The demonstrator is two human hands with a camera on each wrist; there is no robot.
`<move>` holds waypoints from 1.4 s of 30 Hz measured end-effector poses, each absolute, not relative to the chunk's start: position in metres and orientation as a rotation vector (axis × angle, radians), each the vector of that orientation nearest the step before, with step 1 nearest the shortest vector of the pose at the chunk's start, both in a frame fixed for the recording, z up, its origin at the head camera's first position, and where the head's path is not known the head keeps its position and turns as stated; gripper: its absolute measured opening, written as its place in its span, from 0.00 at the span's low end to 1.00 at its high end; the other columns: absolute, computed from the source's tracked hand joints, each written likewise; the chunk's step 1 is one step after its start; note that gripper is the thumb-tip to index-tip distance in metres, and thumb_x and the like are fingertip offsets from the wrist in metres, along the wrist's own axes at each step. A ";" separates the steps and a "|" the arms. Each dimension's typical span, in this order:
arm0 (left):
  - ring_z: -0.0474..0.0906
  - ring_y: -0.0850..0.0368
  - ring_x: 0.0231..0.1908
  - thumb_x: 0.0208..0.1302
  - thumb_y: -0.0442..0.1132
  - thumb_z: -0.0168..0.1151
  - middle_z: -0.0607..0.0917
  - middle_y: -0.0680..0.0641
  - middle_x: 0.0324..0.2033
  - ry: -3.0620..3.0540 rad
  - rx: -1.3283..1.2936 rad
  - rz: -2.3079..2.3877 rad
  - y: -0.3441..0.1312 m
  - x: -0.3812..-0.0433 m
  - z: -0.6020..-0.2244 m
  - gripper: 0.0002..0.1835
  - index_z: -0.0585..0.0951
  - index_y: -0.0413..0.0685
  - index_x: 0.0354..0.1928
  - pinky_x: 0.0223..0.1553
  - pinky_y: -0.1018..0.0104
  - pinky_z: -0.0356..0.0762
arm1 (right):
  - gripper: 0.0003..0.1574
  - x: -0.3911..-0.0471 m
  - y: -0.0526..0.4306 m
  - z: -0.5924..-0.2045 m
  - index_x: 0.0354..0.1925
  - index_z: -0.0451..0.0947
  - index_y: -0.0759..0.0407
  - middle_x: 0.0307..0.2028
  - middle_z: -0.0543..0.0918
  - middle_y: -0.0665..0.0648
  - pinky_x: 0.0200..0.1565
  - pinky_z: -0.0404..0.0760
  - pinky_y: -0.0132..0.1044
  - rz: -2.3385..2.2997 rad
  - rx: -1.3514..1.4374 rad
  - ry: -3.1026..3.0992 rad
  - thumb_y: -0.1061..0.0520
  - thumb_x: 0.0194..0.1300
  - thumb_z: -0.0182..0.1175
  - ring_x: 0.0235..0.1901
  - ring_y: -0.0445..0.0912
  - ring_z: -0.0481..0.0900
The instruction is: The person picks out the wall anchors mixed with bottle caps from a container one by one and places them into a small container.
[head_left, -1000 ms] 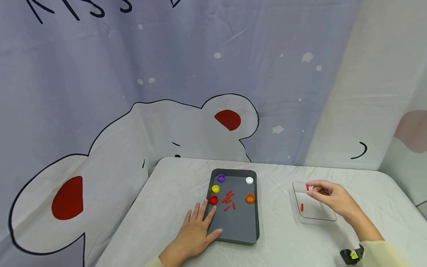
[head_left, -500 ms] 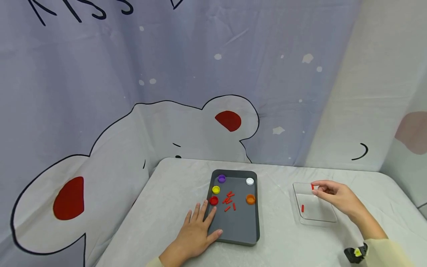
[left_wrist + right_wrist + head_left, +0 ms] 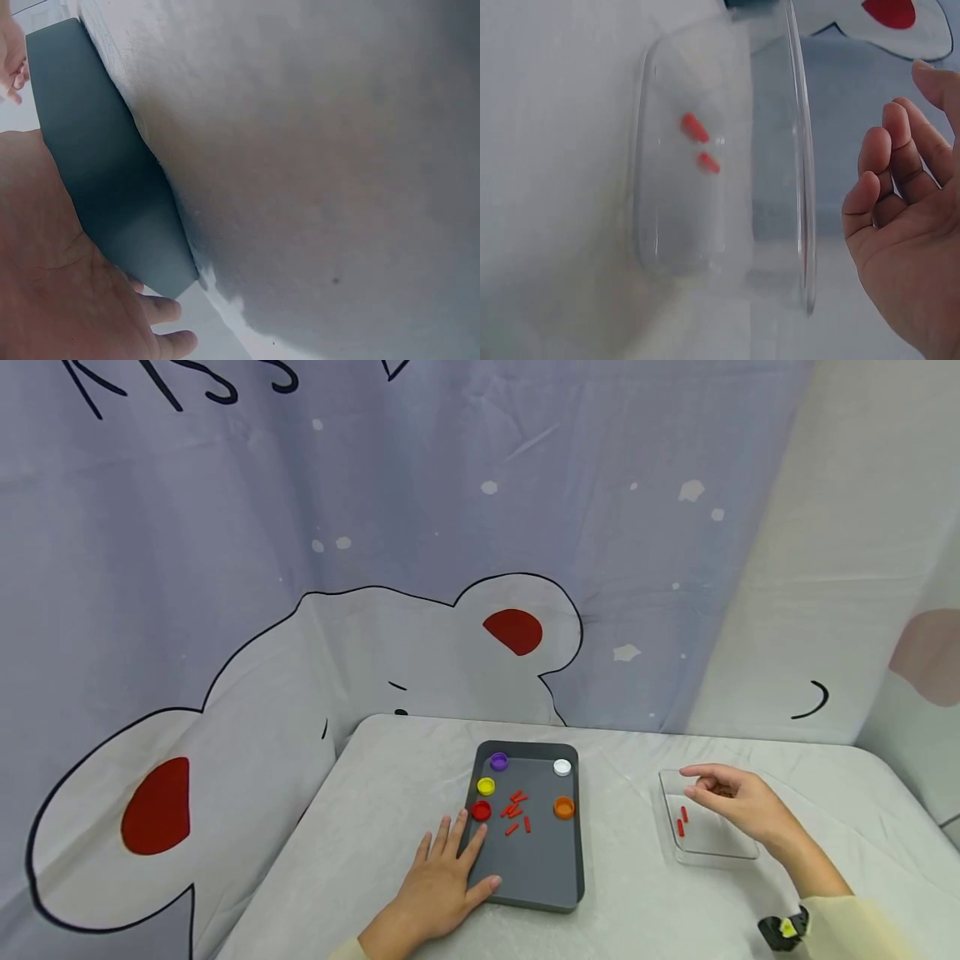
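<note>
My right hand (image 3: pixel 731 797) hovers over a clear plastic box (image 3: pixel 716 843), thumb and index finger apart with nothing between them. Inside the box lie two small red sticks (image 3: pixel 695 127), side by side on its floor in the right wrist view. On the left edge of a dark grey tray (image 3: pixel 532 877) rests my left hand (image 3: pixel 442 885), fingers straight and spread. The left wrist view shows its palm against the tray's outer wall (image 3: pixel 105 142). Several loose red sticks (image 3: pixel 512 829) are scattered mid-tray.
Around the sticks in the tray stand small round cups: purple (image 3: pixel 498 762), yellow (image 3: pixel 486 787) and red (image 3: pixel 481 811) on the left, white (image 3: pixel 562 767) and orange (image 3: pixel 564 807) on the right. A white cloth (image 3: pixel 622 827) covers the table, and a printed curtain (image 3: pixel 420 485) hangs behind.
My right hand has let go of the red stick it pinched; a second one now lies in the clear box. The left hand has stayed on the tray's edge.
</note>
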State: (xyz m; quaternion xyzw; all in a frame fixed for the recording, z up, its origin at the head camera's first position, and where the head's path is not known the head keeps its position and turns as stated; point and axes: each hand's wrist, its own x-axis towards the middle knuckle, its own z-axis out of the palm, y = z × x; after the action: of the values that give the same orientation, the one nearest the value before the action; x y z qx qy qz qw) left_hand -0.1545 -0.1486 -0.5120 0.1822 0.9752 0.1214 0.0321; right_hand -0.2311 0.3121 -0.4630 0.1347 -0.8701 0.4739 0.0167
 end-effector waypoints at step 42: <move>0.45 0.34 0.77 0.73 0.72 0.40 0.48 0.39 0.80 3.002 0.559 0.361 -0.149 -0.155 -0.514 0.43 0.58 0.55 0.80 0.71 0.32 0.48 | 0.19 -0.240 0.178 -0.479 0.52 0.84 0.62 0.32 0.80 0.52 0.33 0.74 0.31 1.718 0.766 -2.529 0.58 0.63 0.72 0.31 0.40 0.75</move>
State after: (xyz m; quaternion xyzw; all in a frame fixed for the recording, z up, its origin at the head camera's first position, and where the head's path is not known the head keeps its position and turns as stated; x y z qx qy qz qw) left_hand -0.1553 -0.1488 -0.5144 0.1817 0.9758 0.1172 0.0334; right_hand -0.2404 0.1782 -0.4787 0.2430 -0.8024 0.5451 -0.0051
